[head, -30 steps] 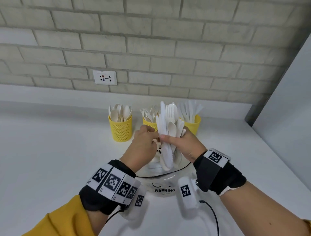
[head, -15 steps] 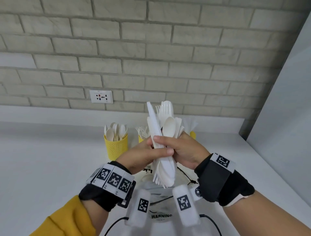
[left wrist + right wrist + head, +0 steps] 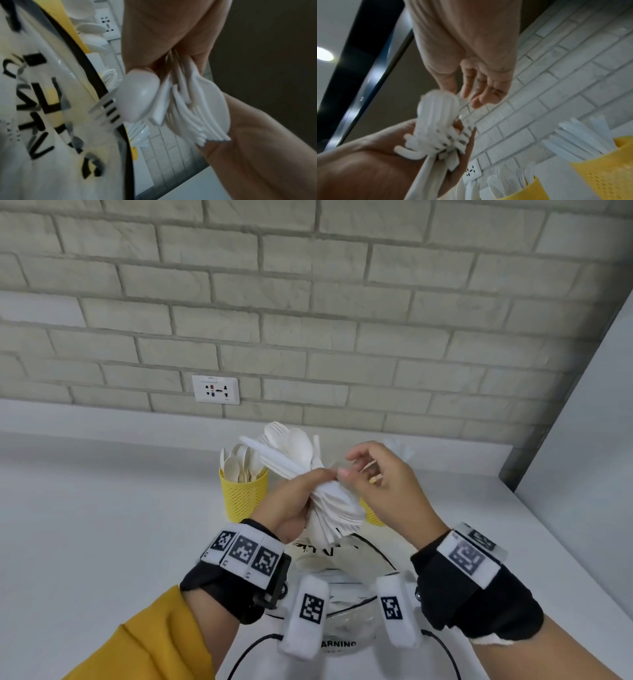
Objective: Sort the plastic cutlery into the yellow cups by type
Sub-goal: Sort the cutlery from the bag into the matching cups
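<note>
My left hand (image 3: pixel 317 479) grips a mixed bundle of white plastic cutlery (image 3: pixel 291 453), spoons, forks and knives, tilted up to the left above the table. The left wrist view shows the same bundle (image 3: pixel 171 102) close up. My right hand (image 3: pixel 359 470) hovers just right of it, fingers loosely spread and holding nothing, the fingertips close to the bundle (image 3: pixel 436 121). A yellow cup with spoons (image 3: pixel 243 498) stands behind on the left. A sliver of the middle cup (image 3: pixel 371 517) shows between my hands. In the right wrist view are the fork cup (image 3: pixel 532 189) and the knife cup (image 3: pixel 607 170).
A clear plastic bag printed WARNING (image 3: pixel 337 643) lies on the white table (image 3: pixel 102 525) right below my hands, with black cables from the wrist units across it. A brick wall with a socket (image 3: pixel 215 389) stands behind the cups, and a grey panel (image 3: pixel 589 440) on the right.
The bundle stood upright in both hands; now my right hand has let go and opened, and my left hand alone holds it, tilted to the left.
</note>
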A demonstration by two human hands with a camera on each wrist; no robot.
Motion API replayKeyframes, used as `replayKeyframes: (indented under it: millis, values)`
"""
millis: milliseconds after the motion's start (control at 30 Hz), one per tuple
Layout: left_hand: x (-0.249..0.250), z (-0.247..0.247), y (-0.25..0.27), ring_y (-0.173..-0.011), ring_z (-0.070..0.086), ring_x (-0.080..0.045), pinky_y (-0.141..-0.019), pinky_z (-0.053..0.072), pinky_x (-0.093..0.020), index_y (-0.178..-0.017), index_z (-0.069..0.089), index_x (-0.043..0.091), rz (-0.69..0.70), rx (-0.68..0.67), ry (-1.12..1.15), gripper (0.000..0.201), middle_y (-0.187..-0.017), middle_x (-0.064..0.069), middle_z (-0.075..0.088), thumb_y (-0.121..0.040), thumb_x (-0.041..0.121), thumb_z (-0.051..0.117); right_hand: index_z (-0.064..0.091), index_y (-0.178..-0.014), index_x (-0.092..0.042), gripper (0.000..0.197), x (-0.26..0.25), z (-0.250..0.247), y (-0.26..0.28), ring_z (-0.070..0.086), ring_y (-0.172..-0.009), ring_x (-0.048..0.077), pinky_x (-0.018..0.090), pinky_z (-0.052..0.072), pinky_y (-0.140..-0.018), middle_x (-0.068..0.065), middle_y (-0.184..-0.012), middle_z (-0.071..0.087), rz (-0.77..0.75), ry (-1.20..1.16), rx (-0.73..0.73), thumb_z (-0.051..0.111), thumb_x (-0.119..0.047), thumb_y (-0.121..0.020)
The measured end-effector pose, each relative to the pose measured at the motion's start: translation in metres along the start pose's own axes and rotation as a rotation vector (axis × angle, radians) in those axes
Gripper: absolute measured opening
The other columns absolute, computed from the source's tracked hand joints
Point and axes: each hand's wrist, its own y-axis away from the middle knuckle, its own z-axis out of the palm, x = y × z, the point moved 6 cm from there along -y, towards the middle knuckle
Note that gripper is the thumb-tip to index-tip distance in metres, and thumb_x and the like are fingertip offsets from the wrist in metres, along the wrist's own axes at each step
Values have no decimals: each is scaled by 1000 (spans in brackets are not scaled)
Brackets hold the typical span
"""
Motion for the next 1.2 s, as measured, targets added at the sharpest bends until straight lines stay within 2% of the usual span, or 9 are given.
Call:
replayKeyframes:
  millis: [100, 233, 333, 500, 633, 833, 933, 1067, 1200]
  values:
    - [4, -3, -5, -63, 69, -13, -61, 56, -22, -81, 65, 6, -8, -62, 49, 27, -69, -4, 72, -93, 24, 50, 64, -95, -15, 14, 0, 18, 3, 48, -69, 3, 8, 38, -63, -4, -86, 54, -69, 113, -134, 68, -18, -82]
    - [2, -12, -9, -67, 71, -15, -64, 58, -25, -82, 66, 5, 52, -27, 38, 32, -73, -5, 73, -90, 33, 51, 66, -100, -10, 19, 7, 27, -4, 50, -70, -2, 9, 38, -64, -7, -81, 58, -60, 142, -135, 66, -19, -84]
    - [-1, -20, -14, -70, 70, -17, -64, 58, -26, -94, 64, -1, 47, 4, 71, 27, -79, -9, 73, -89, 24, 54, 66, -96, -8, 13, 13, 31, -8, 51, -62, -6, 6, 37, -59, -10, -71, 55, -46, 199, -133, 61, -17, -87]
    - [-1, -26, -20, -78, 68, -20, -66, 57, -25, -116, 55, -8, 51, 4, 82, 34, -97, -18, 65, -87, 10, 59, 57, -77, -10, 15, 24, 31, -17, 52, -57, 15, 29, 44, -59, 10, -64, 60, 64, 58, -81, 55, -15, -90]
    - [-3, -38, -28, -70, 66, -18, -63, 56, -25, -94, 59, 3, 50, 53, 152, 17, -82, -13, 65, -80, 10, 66, 56, -73, -3, 14, 21, 10, -19, 52, -45, 14, 26, 47, -49, 7, -56, 58, 99, -246, 130, 62, -7, -85]
    - [-6, -44, -29, -58, 69, -14, -56, 57, -24, -83, 60, 8, 9, 62, 239, 6, -64, -5, 71, -88, 9, 57, 50, -82, -16, 13, 23, -25, -25, 60, -78, 14, 23, 51, -61, -2, -81, 64, 51, -721, 446, 48, -10, -94]
    - [-6, -43, -27, -55, 69, -14, -53, 56, -24, -81, 59, 7, -2, 70, 269, 9, -61, -5, 71, -89, 8, 56, 42, -88, -18, 11, 26, -41, -29, 59, -78, 13, 26, 49, -73, -2, -74, 62, 15, -738, 552, 41, -10, -96]
    - [-6, -41, -26, -60, 70, -15, -57, 58, -25, -86, 61, 8, -2, 78, 278, 3, -64, -4, 72, -88, 8, 58, 46, -96, -20, 13, 15, -25, -34, 43, -47, 3, 13, 38, -48, -4, -62, 44, -2, -504, 275, 53, -10, -92]
    - [-4, -41, -28, -69, 70, -18, -62, 59, -29, -89, 62, 7, 11, 85, 243, 6, -77, -8, 71, -86, 11, 60, 64, -76, -15, 13, 26, 31, -29, 37, -43, 2, 13, 31, -48, -9, -48, 41, 110, -14, -198, 76, -20, -74]
